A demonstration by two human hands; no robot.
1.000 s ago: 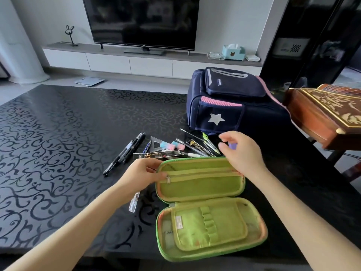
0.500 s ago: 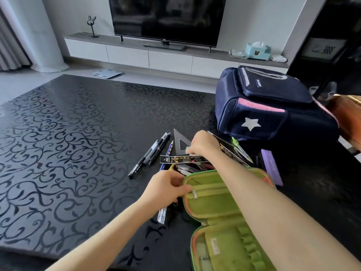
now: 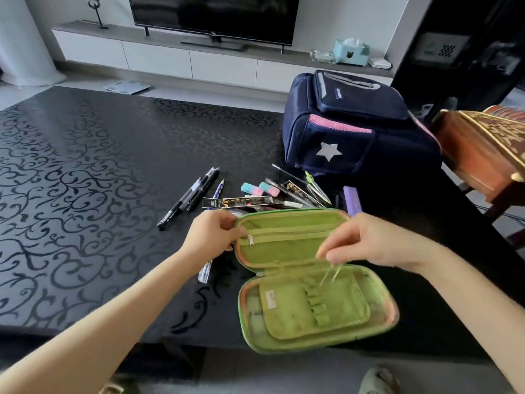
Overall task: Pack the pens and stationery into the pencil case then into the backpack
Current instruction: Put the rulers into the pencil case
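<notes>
Pencil case (image 3: 312, 308): green, lying open near the worktop's near edge, at 5 o'clock from the centre of the view.

- Worktop (image 3: 85, 194): black, scroll-patterned. Wide bare stretch from 8 to 11 o'clock of the case. Near edge runs just under the case at 6 o'clock, and the case's near rim reaches it.
- Backpack (image 3: 355, 132): navy with pink trim and a silver star, at 1 o'clock of the case, apart from it. It closes off that side.
- Wooden furniture (image 3: 483, 155): at 2 o'clock, past the worktop's right edge.
- Case long axis: 9 to 3 o'clock, slightly skewed. Base half flat, pockets up. Lid half raised at 12 o'clock, its lining facing the wearer.
- Left hand (image 3: 210, 237): fingers clamped on the lid's 9 o'clock end.
- Right hand (image 3: 372, 243): above the hinge at 3 o'clock, fingers pinched together on a thin clear piece (image 3: 329, 273), too blurred to name.
- Loose stationery crowds 11 to 1 o'clock behind the lid: two black pens (image 3: 190, 197), blue pencil (image 3: 219, 186), black strip pack (image 3: 238, 201), two erasers (image 3: 260, 189), green compass (image 3: 315, 186), purple block (image 3: 352, 200).
- Clear pen (image 3: 205, 273): under the left wrist, at 9 o'clock.
</notes>
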